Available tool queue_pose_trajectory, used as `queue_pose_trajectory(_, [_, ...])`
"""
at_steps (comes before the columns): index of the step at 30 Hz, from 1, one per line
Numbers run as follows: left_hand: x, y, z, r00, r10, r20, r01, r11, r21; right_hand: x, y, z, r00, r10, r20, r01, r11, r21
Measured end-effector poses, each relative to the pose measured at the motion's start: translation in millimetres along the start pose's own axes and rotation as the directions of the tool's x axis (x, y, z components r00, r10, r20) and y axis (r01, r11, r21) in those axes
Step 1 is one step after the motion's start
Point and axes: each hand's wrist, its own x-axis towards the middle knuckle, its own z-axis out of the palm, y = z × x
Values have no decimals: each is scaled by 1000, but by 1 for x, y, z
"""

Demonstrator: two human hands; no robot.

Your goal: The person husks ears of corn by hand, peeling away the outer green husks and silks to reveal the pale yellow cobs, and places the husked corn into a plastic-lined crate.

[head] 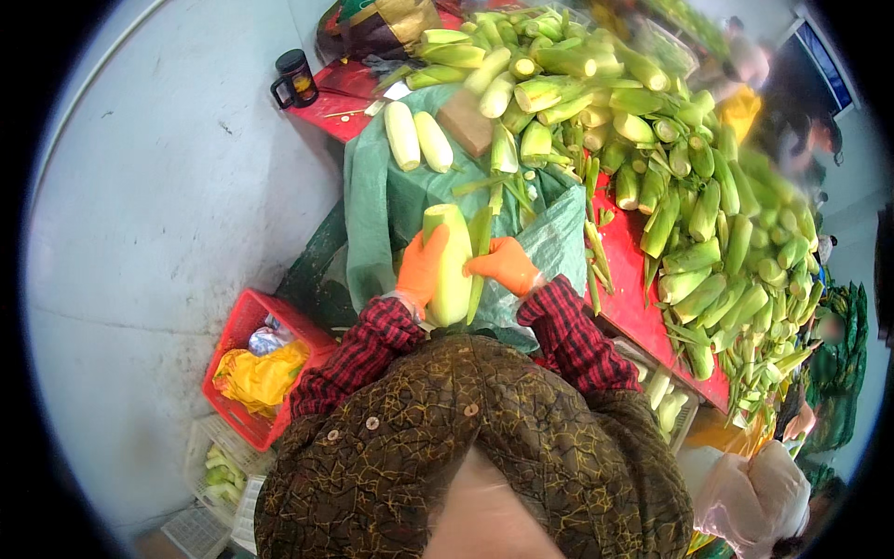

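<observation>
A thick, pale green vegetable (450, 272), which looks like a husked ear of corn, stands nearly upright in front of my body, its cut end away from me. My left hand (424, 264), in an orange glove, grips its left side. On the other side my right hand (508, 265), also orange-gloved, pinches a long green husk leaf (479, 244) that stands out from the vegetable. Whether the leaf is still joined at its lower end, I cannot tell. Beneath both hands lies a green woven plastic sheet (370, 209). Two pale stripped pieces (402, 136) rest on it farther off.
A large heap of leaf-wrapped ears (698, 209) covers much of the red table (628, 272). A brown block (469, 120) sits beside the stripped pieces. At the table's left corner stands a black mug (296, 78). A red basket (262, 433) holds bags; other people work at right.
</observation>
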Motion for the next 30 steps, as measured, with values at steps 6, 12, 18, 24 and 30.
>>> queue_pose_trajectory(6, [-4,6,-5,979,-77,187,92,993,-74,15,24,7,983,12,-182,1,998,69])
queue_pose_trajectory(12, [-2,14,-1,998,31,-56,-5,911,412,25,56,6,944,52,-325,35,966,256])
queue_pose_trajectory(18, [-14,24,25,997,24,-73,-9,979,201,8,18,28,982,22,-188,58,911,408])
queue_pose_trajectory(24, [5,10,5,997,-71,2,71,997,9,3,11,22,983,-86,163,-64,669,740])
queue_pose_trajectory(30, [-10,43,8,888,-128,442,335,839,-429,-4,25,3,920,-314,236,-165,237,957])
